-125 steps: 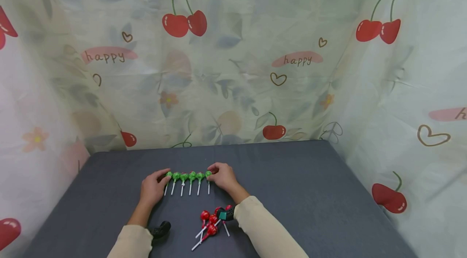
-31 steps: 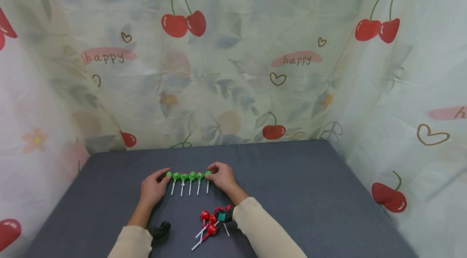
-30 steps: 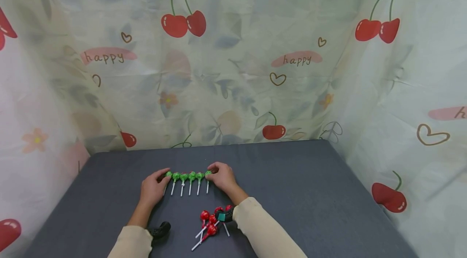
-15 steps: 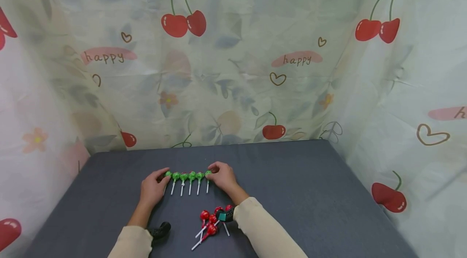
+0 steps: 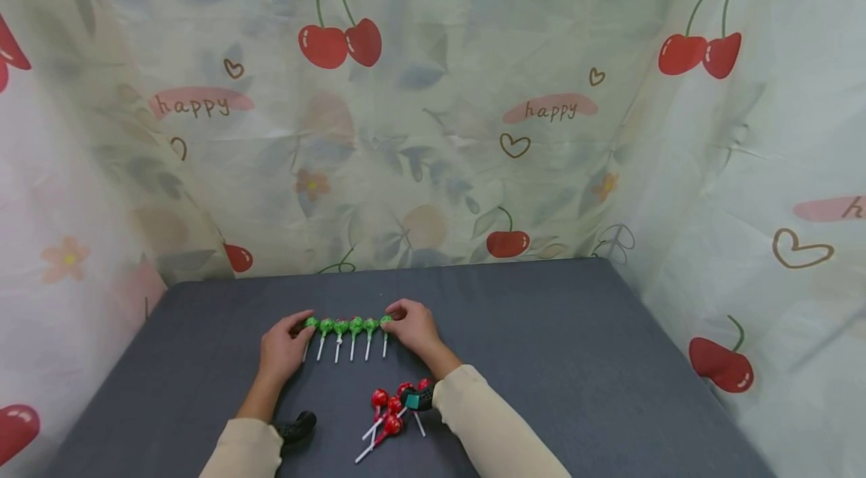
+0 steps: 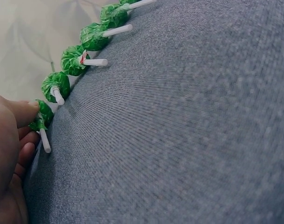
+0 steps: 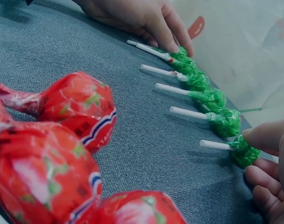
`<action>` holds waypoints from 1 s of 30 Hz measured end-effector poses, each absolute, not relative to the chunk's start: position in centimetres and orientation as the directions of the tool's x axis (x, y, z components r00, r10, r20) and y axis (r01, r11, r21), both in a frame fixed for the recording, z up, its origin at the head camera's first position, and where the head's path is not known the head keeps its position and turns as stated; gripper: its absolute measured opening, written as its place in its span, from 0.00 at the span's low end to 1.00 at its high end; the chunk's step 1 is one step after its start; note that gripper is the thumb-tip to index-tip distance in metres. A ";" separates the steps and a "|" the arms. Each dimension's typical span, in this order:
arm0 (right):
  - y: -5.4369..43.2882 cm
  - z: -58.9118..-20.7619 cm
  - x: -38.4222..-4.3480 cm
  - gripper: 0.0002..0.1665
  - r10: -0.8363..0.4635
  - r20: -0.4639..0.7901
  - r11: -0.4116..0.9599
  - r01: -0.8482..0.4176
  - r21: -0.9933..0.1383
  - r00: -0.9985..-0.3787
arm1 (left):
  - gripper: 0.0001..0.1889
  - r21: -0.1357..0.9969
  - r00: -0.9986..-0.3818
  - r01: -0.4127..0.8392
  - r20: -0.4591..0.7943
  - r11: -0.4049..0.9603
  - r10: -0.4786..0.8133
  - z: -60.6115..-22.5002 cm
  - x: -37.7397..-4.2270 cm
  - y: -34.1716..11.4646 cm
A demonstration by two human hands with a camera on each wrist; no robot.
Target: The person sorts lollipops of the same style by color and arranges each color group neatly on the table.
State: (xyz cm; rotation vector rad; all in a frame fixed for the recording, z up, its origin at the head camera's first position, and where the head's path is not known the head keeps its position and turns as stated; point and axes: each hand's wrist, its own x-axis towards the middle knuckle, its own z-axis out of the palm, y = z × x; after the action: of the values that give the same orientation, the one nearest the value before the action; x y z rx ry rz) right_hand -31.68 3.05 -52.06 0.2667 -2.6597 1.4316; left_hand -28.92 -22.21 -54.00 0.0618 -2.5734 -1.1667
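Several green-wrapped lollipops [image 5: 356, 325] lie side by side in a row on the dark grey cloth, white sticks pointing toward the person. At the row's left end, the left hand [image 5: 280, 352] pinches the head of the last green lollipop [image 6: 46, 113] between thumb and fingers. The right hand [image 5: 417, 331] does likewise at the opposite end; its thumb lies on the wrapper of the rightmost green lollipop [image 7: 245, 155], fingers curled beside it. The rightmost one sits a little apart from its neighbour. Both hands' fingertips partly cover the heads they hold.
Red-wrapped lollipops [image 5: 393, 425] lie in a loose, crossed pile nearer the person, partly under the right wrist and its black strap [image 5: 419, 397]. A printed curtain [image 5: 419, 110] stands along the back and sides of the cloth-covered table [image 5: 541, 358].
The leftmost green lollipop has shifted very slightly left with the left hand. Since the oldest frame, the rightmost one's stick has moved a little left. The red pile stays put.
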 end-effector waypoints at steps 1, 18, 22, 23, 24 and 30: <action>3.1 -52.1 -31.7 0.11 -0.102 0.176 0.541 -0.203 -0.816 -0.979 | 0.18 0.740 -0.950 0.090 0.264 0.666 -0.165 -54.0 -28.9 -22.2; 3.1 -52.1 -31.7 0.10 -0.122 0.171 0.565 -0.210 -0.798 -0.978 | 0.16 0.718 -0.932 0.126 0.323 0.684 -0.166 -54.0 -28.7 -22.0; 3.0 -52.1 -31.8 0.10 -0.121 0.170 0.563 -0.209 -0.800 -0.978 | 0.17 0.720 -0.938 0.118 0.307 0.684 -0.161 -54.1 -28.8 -22.1; 3.0 -52.1 -31.8 0.10 -0.121 0.170 0.561 -0.208 -0.801 -0.978 | 0.17 0.729 -0.942 0.114 0.295 0.675 -0.160 -54.1 -28.8 -22.2; 3.1 -52.1 -31.8 0.10 -0.119 0.170 0.560 -0.207 -0.802 -0.978 | 0.17 0.731 -0.945 0.112 0.289 0.674 -0.156 -54.1 -28.8 -22.2; 3.1 -52.1 -31.8 0.10 -0.116 0.162 0.548 -0.199 -0.812 -0.980 | 0.18 0.738 -0.951 0.110 0.274 0.666 -0.147 -53.8 -28.7 -22.2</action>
State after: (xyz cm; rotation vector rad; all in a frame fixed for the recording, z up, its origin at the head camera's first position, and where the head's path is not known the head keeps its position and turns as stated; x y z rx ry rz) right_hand -31.80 3.13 -52.13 0.2743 -2.6848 1.4265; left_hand -28.71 -22.17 -53.85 0.0296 -2.5733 -1.1690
